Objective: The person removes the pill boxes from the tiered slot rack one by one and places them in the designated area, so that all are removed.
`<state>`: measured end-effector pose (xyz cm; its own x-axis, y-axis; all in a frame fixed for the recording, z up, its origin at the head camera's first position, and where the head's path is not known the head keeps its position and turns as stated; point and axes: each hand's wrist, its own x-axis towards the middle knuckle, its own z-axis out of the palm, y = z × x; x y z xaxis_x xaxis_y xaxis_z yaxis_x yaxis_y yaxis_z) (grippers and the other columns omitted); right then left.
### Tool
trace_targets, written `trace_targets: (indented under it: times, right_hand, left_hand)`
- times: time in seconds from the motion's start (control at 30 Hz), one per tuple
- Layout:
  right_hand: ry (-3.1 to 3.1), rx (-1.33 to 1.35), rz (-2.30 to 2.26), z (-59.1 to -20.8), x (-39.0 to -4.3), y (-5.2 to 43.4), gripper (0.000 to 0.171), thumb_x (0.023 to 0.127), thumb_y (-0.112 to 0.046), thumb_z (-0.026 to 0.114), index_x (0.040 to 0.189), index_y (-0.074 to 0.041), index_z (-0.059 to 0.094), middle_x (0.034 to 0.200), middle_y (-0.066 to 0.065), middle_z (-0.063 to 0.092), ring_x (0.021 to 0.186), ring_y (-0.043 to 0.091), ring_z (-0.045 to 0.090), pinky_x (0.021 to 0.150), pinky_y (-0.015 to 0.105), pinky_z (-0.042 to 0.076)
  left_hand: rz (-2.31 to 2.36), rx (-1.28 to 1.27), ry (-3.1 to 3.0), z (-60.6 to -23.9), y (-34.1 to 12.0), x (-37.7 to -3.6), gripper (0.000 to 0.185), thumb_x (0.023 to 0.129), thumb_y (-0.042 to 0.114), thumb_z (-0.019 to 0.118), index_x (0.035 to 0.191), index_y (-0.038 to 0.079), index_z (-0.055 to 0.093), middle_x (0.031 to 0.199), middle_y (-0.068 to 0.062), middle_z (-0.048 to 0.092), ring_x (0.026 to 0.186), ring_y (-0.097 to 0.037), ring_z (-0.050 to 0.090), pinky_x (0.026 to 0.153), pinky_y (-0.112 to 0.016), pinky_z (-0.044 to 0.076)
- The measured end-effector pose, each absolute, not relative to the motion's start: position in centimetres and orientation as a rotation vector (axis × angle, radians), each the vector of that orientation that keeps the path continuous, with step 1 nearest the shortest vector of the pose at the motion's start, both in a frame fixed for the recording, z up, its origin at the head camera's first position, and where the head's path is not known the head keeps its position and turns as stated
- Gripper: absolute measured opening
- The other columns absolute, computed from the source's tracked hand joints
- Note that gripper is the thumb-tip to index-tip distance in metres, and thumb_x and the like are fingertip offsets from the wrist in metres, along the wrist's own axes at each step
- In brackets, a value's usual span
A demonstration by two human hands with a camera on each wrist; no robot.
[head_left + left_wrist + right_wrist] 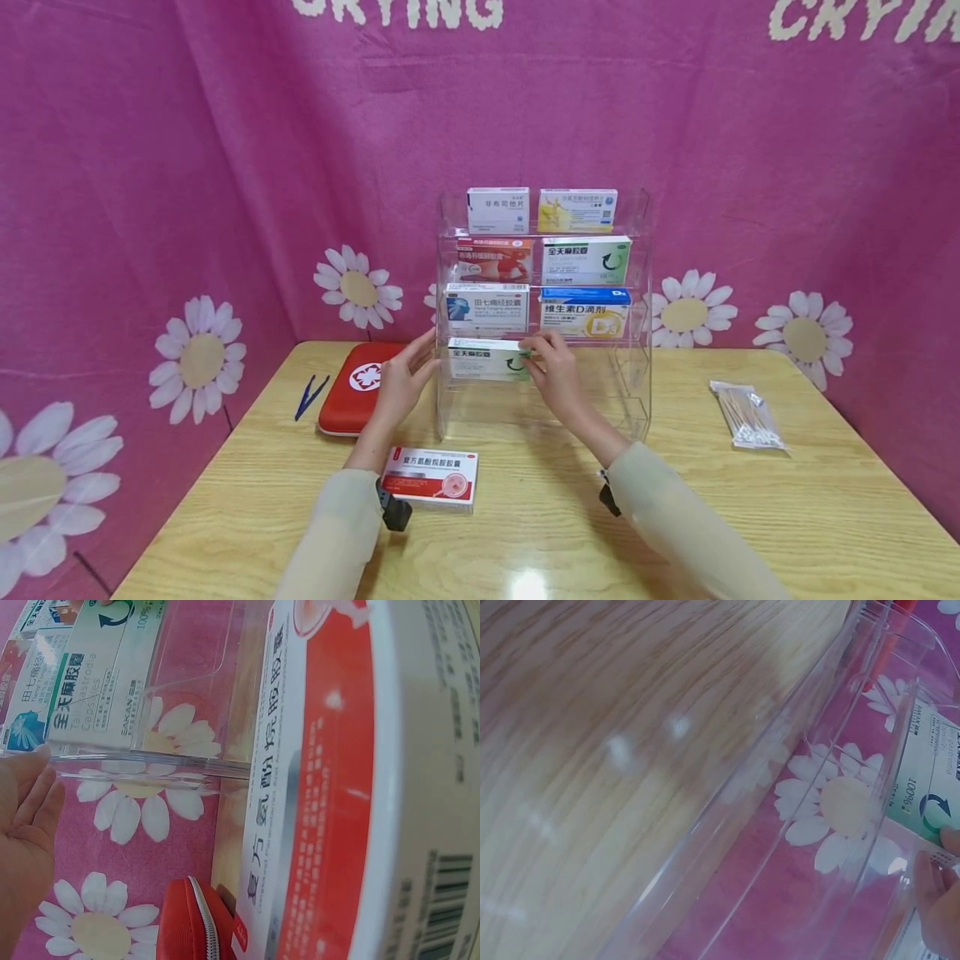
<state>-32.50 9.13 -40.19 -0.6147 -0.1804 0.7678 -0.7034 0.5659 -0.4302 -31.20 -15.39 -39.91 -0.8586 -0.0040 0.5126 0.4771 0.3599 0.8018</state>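
Green-and-white medicine box point(487, 359): in the lowest tier of the clear acrylic rack point(637, 275), left half, long axis running 9 to 3 o'clock, printed face toward the viewer, arrow logo at its 3 o'clock end.

Right hand point(553, 371): fingertips pinch the box's 3 o'clock end.

Left hand point(401, 379): fingers nearly straight, at the box's 9 o'clock end by the rack wall; actual contact cannot be told.

Surface: pale wood-grain table point(675, 517). Red-and-white box point(431, 477) at 6 o'clock of the rack; red zip pouch point(352, 385) and blue tweezers point(310, 395) at 9 o'clock; bagged cotton swabs point(746, 414) at 3 o'clock.

Room: pink daisy-print cloth point(225, 167) behind.
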Motion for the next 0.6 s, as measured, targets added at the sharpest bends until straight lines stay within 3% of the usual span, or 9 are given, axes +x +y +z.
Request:
trace_targets:
  times: [0.4, 0.6]
  right_hand:
    - [-2.03, 0.671, 1.015, -39.4, -31.9, 10.9, 0.02, 0.078, 0.008, 0.074, 0.096, 0.001, 0.069, 0.101, 0.016, 0.061, 0.087, 0.029, 0.066, 0.074, 0.032, 0.063]
    - [-1.965, 0.663, 1.025, -38.7, -31.0, 11.8, 0.022, 0.077, 0.008, 0.075, 0.097, 0.002, 0.069, 0.103, 0.016, 0.062, 0.09, 0.027, 0.065, 0.077, 0.017, 0.06]
  left_hand:
    - [-1.513, -0.405, -2.207, -40.0, -15.5, -31.3, 0.051, 0.087, -0.003, 0.068, 0.136, 0.003, 0.056, 0.132, -0.021, 0.062, 0.12, -0.036, 0.063, 0.101, -0.04, 0.052]
    - [-1.518, -0.398, -2.206, -40.0, -15.4, -31.3, 0.05, 0.087, -0.004, 0.067, 0.136, 0.003, 0.057, 0.131, -0.021, 0.063, 0.119, -0.036, 0.063, 0.101, -0.041, 0.052]
